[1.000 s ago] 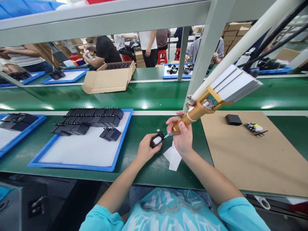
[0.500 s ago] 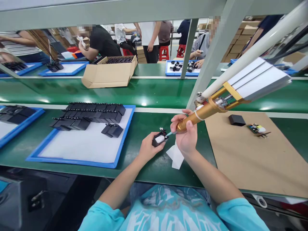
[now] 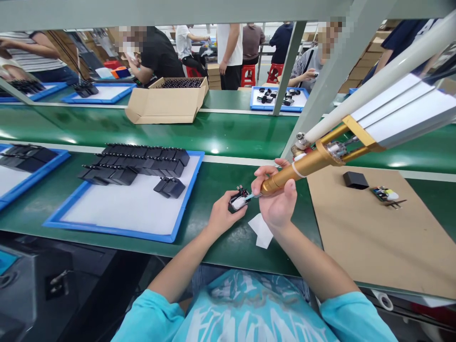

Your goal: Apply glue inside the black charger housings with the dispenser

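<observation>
My left hand (image 3: 223, 213) is closed around a small black adapter housing (image 3: 235, 205), whose open side shows a white part or white filling and thin pins at the top. My right hand (image 3: 277, 204) grips the lower end of a gold glue dispenser (image 3: 285, 179) that slants down from the upper right. Its thin pale-blue nozzle (image 3: 251, 195) reaches the housing's open side; I cannot tell whether it touches. Under my right wrist, a white paper piece (image 3: 262, 232) lies on the green bench.
A blue-rimmed tray (image 3: 171, 235) with rows of black housings (image 3: 146, 159) stands left. On a brown board (image 3: 377, 237) at right lie a black case (image 3: 355, 180) and a circuit board (image 3: 384, 194). Metal posts and a cardboard box (image 3: 160, 107) stand ahead; several people work beyond.
The view has shifted slightly, so the bench things appear a little to the right and higher. Both hands keep their holds, with the nozzle still at the housing.
</observation>
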`<act>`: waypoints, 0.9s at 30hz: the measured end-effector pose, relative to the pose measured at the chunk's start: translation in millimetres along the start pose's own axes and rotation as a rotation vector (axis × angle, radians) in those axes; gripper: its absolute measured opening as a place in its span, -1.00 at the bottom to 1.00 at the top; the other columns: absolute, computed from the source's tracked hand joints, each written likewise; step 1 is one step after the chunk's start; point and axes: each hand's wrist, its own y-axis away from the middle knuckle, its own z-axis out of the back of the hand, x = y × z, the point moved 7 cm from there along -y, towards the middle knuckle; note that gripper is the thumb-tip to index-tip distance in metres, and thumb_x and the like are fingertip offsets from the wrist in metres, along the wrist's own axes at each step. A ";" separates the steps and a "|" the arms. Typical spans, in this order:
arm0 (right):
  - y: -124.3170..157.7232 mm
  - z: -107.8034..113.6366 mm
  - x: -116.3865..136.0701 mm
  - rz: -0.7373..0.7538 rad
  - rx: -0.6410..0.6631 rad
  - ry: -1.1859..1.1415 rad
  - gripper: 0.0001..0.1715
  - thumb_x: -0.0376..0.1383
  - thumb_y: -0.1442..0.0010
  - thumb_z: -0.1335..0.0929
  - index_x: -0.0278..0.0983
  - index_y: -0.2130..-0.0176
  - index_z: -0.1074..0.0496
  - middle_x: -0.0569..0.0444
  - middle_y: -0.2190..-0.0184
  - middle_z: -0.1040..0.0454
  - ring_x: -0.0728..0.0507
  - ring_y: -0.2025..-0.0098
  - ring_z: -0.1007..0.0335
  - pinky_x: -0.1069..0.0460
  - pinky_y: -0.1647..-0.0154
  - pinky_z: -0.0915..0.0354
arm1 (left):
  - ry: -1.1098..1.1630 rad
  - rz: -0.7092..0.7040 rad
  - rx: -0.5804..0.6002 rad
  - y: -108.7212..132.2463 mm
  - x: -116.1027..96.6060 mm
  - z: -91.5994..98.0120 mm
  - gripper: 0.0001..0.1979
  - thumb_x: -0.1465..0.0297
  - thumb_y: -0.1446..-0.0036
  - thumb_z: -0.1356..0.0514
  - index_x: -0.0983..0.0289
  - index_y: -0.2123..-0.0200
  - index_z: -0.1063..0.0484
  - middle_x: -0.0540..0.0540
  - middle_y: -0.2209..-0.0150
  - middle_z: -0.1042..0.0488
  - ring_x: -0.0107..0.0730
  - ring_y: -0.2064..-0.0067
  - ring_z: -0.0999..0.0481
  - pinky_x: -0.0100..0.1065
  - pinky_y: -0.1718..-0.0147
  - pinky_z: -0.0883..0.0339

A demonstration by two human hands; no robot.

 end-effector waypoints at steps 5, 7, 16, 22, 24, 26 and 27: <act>1.3 -7.5 -1.3 0.004 0.014 -0.013 -0.54 0.10 -0.16 -0.23 -0.09 0.06 -0.17 0.15 0.33 -0.42 0.01 0.59 -0.25 0.00 0.51 -0.20 | 0.020 -0.038 0.008 0.4 -5.3 -3.4 -0.65 0.30 -0.03 -0.28 0.23 0.10 -0.35 0.04 0.25 -0.56 -0.37 0.34 -0.54 -0.37 0.33 -0.41; 2.4 -11.0 -1.7 -0.001 0.032 -0.041 -0.56 0.08 -0.18 -0.22 -0.09 0.05 -0.18 0.15 0.32 -0.42 0.02 0.59 -0.25 0.01 0.51 -0.19 | 0.042 -0.061 -0.003 1.3 -9.0 -3.9 -0.65 0.30 -0.03 -0.28 0.23 0.11 -0.36 0.06 0.23 -0.56 -0.36 0.32 -0.54 -0.36 0.32 -0.42; 9.3 -18.0 0.1 -0.003 0.084 -0.026 -0.61 0.09 -0.19 -0.21 -0.09 0.12 -0.18 0.16 0.34 -0.42 0.01 0.59 -0.24 0.00 0.49 -0.22 | 0.063 -0.103 -0.069 4.1 -16.0 -0.2 -0.63 0.25 0.00 -0.30 0.23 0.12 -0.39 0.09 0.21 -0.57 -0.30 0.25 -0.57 -0.31 0.28 -0.45; 9.7 -18.7 1.6 0.005 0.081 -0.023 -0.66 0.08 -0.20 -0.21 -0.11 0.22 -0.19 0.18 0.37 -0.41 0.02 0.59 -0.23 0.01 0.50 -0.22 | 0.070 -0.140 -0.064 4.9 -18.1 0.3 -0.64 0.25 -0.03 -0.29 0.23 0.11 -0.39 0.09 0.20 -0.58 -0.30 0.24 -0.58 -0.31 0.26 -0.46; 9.1 -17.9 2.0 0.002 0.076 -0.025 -0.63 0.08 -0.19 -0.22 -0.10 0.16 -0.22 0.17 0.37 -0.41 0.02 0.59 -0.23 0.01 0.50 -0.21 | 0.066 -0.133 -0.059 5.1 -16.7 -0.2 -0.62 0.25 -0.03 -0.30 0.23 0.09 -0.38 0.10 0.19 -0.58 -0.28 0.22 -0.58 -0.30 0.25 -0.46; 8.3 -16.6 2.3 0.001 0.072 -0.035 -0.59 0.08 -0.19 -0.22 -0.10 0.10 -0.24 0.16 0.36 -0.40 0.02 0.59 -0.23 0.01 0.50 -0.20 | 0.060 -0.135 -0.057 5.2 -16.1 -0.6 -0.61 0.25 -0.03 -0.31 0.23 0.07 -0.38 0.11 0.18 -0.58 -0.26 0.21 -0.58 -0.29 0.23 -0.46; 7.8 -15.6 2.4 0.002 0.067 -0.037 -0.57 0.08 -0.19 -0.22 -0.10 0.08 -0.24 0.16 0.36 -0.40 0.02 0.59 -0.24 0.01 0.50 -0.20 | 0.055 -0.139 -0.056 5.3 -16.1 -0.7 -0.61 0.25 -0.04 -0.30 0.23 0.06 -0.37 0.11 0.17 -0.58 -0.26 0.20 -0.58 -0.28 0.22 -0.46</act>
